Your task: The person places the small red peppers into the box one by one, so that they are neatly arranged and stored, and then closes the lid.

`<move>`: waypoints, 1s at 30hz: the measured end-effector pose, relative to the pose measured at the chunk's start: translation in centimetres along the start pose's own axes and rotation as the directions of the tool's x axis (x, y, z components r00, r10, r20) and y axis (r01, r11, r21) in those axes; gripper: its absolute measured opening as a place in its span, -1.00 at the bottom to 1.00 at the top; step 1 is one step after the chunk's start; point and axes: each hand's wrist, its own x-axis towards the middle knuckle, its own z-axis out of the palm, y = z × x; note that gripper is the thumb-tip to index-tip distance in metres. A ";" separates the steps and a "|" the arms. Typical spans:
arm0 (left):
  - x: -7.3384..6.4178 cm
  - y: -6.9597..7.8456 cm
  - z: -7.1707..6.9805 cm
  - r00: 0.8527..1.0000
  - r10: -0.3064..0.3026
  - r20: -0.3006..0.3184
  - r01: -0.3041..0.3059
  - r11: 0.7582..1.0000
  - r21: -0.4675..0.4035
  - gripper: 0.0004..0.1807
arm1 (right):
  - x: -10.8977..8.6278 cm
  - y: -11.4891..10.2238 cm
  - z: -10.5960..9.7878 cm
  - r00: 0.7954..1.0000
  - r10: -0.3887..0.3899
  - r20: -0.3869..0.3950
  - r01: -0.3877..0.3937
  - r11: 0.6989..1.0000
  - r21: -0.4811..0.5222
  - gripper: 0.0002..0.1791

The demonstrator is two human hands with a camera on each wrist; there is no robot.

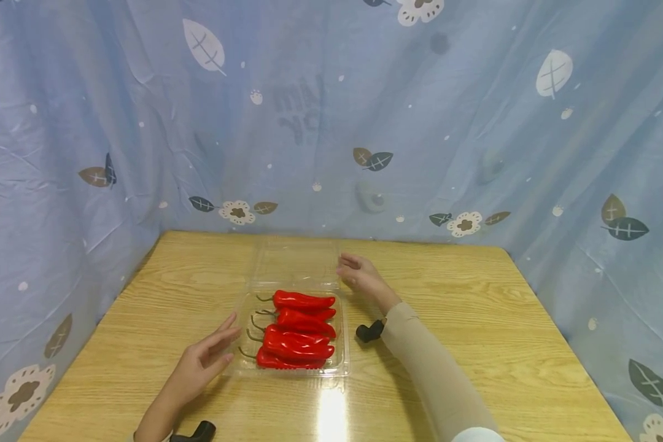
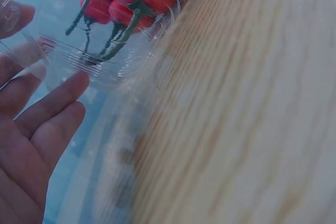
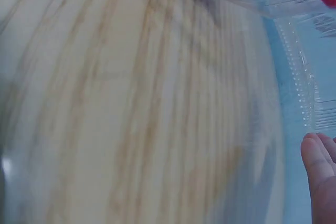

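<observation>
A clear plastic clamshell box (image 1: pixel 339 366) lies on the table with its transparent lid (image 1: pixel 295 264) folded back behind it. Several red chili peppers (image 1: pixel 298 350) with green stems are stacked in the box, stems toward the left. My left hand (image 1: pixel 196 368) is at the box's left side, fingers extended; in the left wrist view its fingertips (image 2: pixel 79 82) are at the clear wall. Beside the lid's right edge is my right hand (image 1: pixel 364 279), fingers loosely bent. In the right wrist view the fingers (image 3: pixel 317 161) come close to the lid; whether they touch it is unclear.
The box stands on a wood-grain table (image 1: pixel 447 288). A blue curtain (image 1: pixel 309 123) with leaf and flower prints encloses the back and both sides. Black wrist-worn pieces (image 1: pixel 370 331) show by both wrists. Light glares on the table in front of the box.
</observation>
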 end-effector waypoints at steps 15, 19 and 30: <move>0.1 0.1 0.0 0.999 -0.037 -0.003 0.037 0.999 -0.006 -0.54 | -0.8 -1.7 -0.4 0.989 -0.145 -0.009 0.145 0.988 -0.046 -0.31; 0.0 0.1 0.0 1.000 -0.030 0.001 0.030 0.999 -0.010 -0.53 | -1.3 -2.0 -0.4 0.984 -0.176 0.020 0.177 0.984 -0.035 -0.30; 0.0 -0.1 -0.1 0.999 -0.037 0.003 0.037 0.999 0.008 -0.52 | -2.9 -3.1 -0.4 0.962 -0.262 0.076 0.269 0.957 -0.105 -0.29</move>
